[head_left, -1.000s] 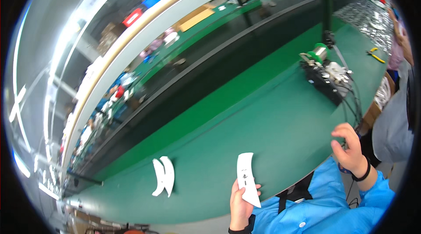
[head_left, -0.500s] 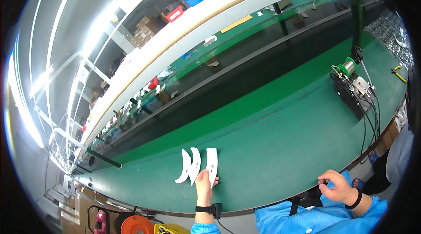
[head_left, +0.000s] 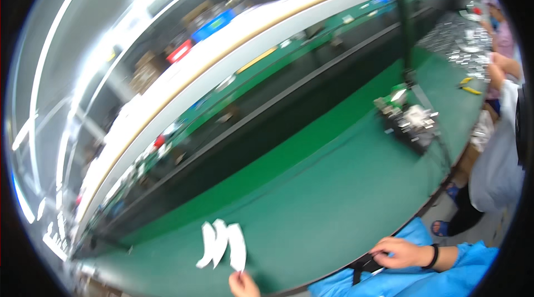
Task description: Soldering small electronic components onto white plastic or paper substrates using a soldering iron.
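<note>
Three curved white pieces lie side by side on the green tabletop: a left piece (head_left: 207, 247), a middle piece (head_left: 220, 241) and a right piece (head_left: 237, 247). Their surfaces are smeared by motion. My left hand (head_left: 245, 286) is at the picture's lower edge, its fingertips closed at the near end of the right piece. Much of that hand is cut off. Over my blue sleeve and clothing, by the table's front edge, my right hand (head_left: 397, 252) has its fingers curled together. Whatever they may hold is hidden.
A soldering machine (head_left: 409, 122) with a wire spool stands to the right on the table (head_left: 311, 202). Beyond it lie yellow-handled pliers (head_left: 470, 87) and a pile of shiny packets (head_left: 459, 41). A long dark channel (head_left: 245, 130) runs behind. Other people are at the far right.
The view has swung, shifting the scene left, with the white pieces lower. My left hand has slid down to the right piece's near end. My right hand has moved lower and its fingers point left.
</note>
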`<state>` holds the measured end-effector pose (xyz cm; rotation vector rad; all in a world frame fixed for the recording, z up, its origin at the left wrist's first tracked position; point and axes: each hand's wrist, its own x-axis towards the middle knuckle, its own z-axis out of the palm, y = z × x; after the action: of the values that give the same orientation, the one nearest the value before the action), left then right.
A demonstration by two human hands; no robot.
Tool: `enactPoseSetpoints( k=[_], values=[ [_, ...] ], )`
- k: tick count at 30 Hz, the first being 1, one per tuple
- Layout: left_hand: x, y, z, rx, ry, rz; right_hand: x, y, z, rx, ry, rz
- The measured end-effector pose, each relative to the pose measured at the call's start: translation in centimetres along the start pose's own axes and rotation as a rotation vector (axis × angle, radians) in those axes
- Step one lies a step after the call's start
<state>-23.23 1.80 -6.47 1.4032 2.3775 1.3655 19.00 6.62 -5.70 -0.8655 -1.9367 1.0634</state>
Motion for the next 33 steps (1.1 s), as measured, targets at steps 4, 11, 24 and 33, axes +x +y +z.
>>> enactPoseSetpoints(
  k=[4, 11, 24, 33],
  values=[
    [-3.8, 3.9, 0.1, 0.04, 0.281, 0.028, 1.3, -0.4, 0.5, 0.066, -0.129, -0.004],
    [-0.7, 1.5, 1.3, 0.083, 0.321, -0.075, -0.2, -0.8, 0.9, 0.028, 0.092, 0.015],
    [1.9, 2.3, 1.7, 0.142, 0.443, -0.048, -0.9, -0.2, 0.0, 0.014, 0.143, 0.035],
    [-6.3, 0.8, 4.6, 0.101, -0.133, 0.237, -1.0, -0.1, -0.4, 0.092, 0.124, 0.089]
  ],
)
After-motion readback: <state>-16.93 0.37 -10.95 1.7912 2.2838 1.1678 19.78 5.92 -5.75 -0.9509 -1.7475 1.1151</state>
